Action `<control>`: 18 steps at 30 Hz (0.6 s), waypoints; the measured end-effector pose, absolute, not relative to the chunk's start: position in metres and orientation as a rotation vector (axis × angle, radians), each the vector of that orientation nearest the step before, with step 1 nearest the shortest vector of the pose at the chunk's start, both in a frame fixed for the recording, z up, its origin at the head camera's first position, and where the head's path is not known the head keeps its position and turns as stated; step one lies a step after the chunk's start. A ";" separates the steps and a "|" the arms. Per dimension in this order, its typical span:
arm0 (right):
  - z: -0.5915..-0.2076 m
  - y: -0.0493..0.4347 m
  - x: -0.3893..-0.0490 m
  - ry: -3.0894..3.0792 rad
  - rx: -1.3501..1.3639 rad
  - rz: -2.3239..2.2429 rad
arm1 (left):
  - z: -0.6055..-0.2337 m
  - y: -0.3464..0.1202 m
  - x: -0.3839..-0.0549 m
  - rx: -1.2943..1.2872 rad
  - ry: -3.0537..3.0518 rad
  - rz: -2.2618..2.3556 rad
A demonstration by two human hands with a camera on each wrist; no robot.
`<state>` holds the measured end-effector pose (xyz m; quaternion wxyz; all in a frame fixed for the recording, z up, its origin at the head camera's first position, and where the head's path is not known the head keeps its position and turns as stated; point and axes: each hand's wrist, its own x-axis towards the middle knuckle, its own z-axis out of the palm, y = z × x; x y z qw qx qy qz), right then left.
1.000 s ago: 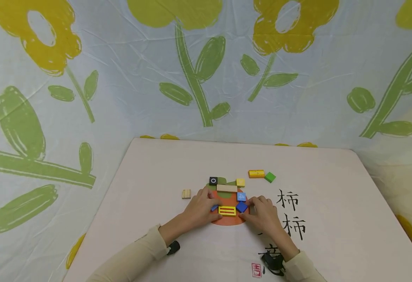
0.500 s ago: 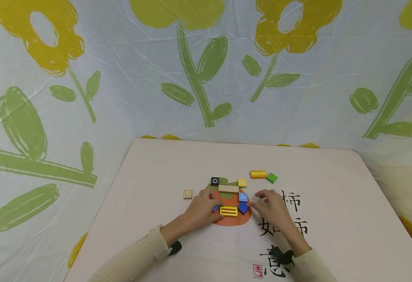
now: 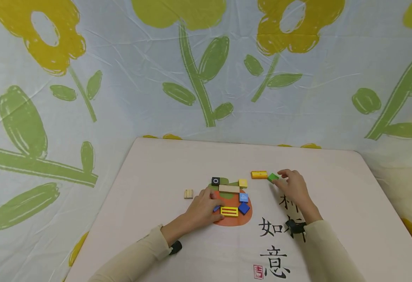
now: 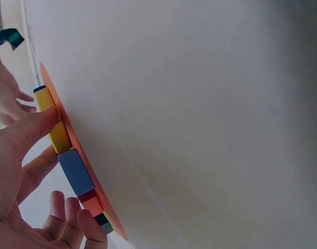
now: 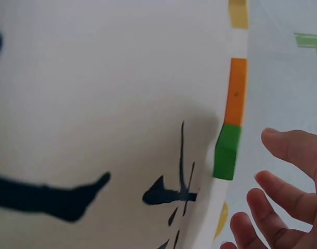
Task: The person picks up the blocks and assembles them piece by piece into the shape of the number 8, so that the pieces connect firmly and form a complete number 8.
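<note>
Left hand (image 3: 200,207): thumb and forefinger pinch the left end of a red-striped yellow rectangular block (image 3: 230,212).
Right hand (image 3: 294,188): fingers parted, holding nothing, just right of a small green block (image 3: 272,177); thumb and block overlap from the head, yet the right wrist view shows a gap.
Under the left fingers: a blue block (image 4: 76,171), mostly hidden from the head; a red block (image 4: 91,203) shows only from the left wrist, with a dark piece beyond, hard to make out.
Right of the stripes: a dark blue block (image 3: 243,208), turned cornerwise; on its far side, a light blue block (image 3: 243,197) with a white mark.
Far row: a pale wooden plank (image 3: 229,189), a black block with a white ring (image 3: 215,181) to its far left, a light yellow block (image 3: 242,183) to its far right.
Left of the green: an orange-yellow rectangular block (image 3: 259,175).
Left, apart: a striped wooden block (image 3: 188,194).
Beneath: an orange fruit shape (image 3: 232,223), partly covered.
Brush characters (image 3: 275,262): far ones partly hidden by the right hand.
Pale tabletop (image 3: 149,168): near edge cut off.
</note>
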<state>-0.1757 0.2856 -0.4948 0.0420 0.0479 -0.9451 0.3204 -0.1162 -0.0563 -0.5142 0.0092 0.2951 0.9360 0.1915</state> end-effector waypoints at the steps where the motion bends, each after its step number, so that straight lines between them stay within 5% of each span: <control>1: -0.496 0.287 -0.178 -2.914 0.134 0.980 | -0.515 -0.056 -0.116 0.919 2.922 0.599; 18: -0.504 0.291 -0.185 -3.065 0.036 0.904 | -0.517 -0.055 -0.117 0.888 2.908 0.594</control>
